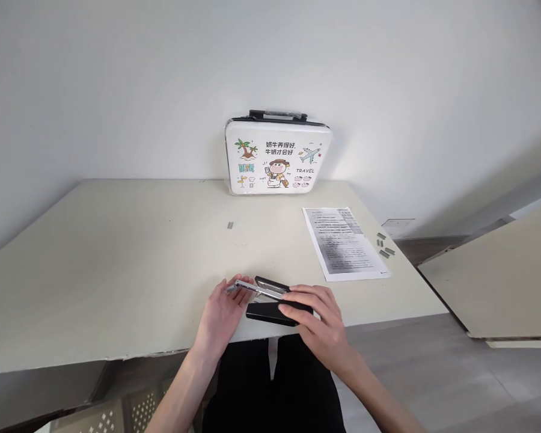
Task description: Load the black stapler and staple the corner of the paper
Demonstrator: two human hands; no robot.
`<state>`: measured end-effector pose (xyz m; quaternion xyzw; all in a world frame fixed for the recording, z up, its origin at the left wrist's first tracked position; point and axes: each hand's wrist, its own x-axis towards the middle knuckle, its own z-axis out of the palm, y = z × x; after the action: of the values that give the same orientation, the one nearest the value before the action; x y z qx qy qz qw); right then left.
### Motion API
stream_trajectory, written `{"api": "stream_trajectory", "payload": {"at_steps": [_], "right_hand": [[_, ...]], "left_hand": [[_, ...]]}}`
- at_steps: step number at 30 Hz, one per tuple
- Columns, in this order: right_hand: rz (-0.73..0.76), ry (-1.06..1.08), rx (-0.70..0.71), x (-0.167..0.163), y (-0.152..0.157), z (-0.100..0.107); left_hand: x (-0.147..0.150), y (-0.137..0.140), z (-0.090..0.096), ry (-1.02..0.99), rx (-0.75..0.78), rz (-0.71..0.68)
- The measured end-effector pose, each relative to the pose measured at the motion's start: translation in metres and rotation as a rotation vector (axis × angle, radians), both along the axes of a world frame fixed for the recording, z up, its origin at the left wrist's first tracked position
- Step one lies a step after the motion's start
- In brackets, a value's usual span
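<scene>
A black stapler [270, 312] is opened up near the table's front edge, its silvery magazine [265, 291] swung apart from the black cover. My right hand [322, 319] is closed around the stapler's hinge end, thumb on the near black part and fingers over the far one. At the magazine's left end is my left hand [223, 316], palm turned up. Its thumb and fingers hold a small grey strip of staples [231, 288], partly hidden by the fingers.
One loose staple strip [230, 225] lies mid-table. A printed sheet [342, 246] lies on the right, with several more staple strips [385, 253] beside it near the table's right edge. A white cartoon-printed case [277, 156] stands against the wall.
</scene>
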<state>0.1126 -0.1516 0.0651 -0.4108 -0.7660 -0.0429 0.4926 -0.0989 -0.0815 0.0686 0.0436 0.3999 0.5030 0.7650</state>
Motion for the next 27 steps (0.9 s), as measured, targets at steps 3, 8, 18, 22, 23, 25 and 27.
{"api": "stream_trajectory", "payload": {"at_steps": [3,8,18,22,23,25,27], "right_hand": [[-0.013,0.082,-0.045,0.002,-0.002,0.001],[-0.027,0.205,-0.149,0.002,-0.004,-0.001],[-0.117,0.438,-0.416,-0.01,0.001,-0.01],[-0.132,0.507,-0.53,-0.025,0.01,-0.013],[-0.135,0.52,-0.56,-0.029,0.014,-0.013],[-0.135,0.545,-0.612,-0.035,0.026,-0.014],[-0.125,0.563,-0.661,-0.039,0.042,-0.017]], "left_hand": [[-0.006,-0.001,-0.004,0.029,0.014,0.05],[-0.013,-0.006,-0.009,0.121,0.119,-0.026],[-0.018,-0.024,-0.005,0.961,0.627,-0.303],[-0.015,-0.024,-0.009,1.009,0.812,-0.392],[-0.016,-0.022,-0.011,1.012,0.831,-0.401],[-0.021,-0.018,-0.013,1.01,0.787,-0.385],[-0.03,-0.012,-0.014,0.973,0.682,-0.316]]}}
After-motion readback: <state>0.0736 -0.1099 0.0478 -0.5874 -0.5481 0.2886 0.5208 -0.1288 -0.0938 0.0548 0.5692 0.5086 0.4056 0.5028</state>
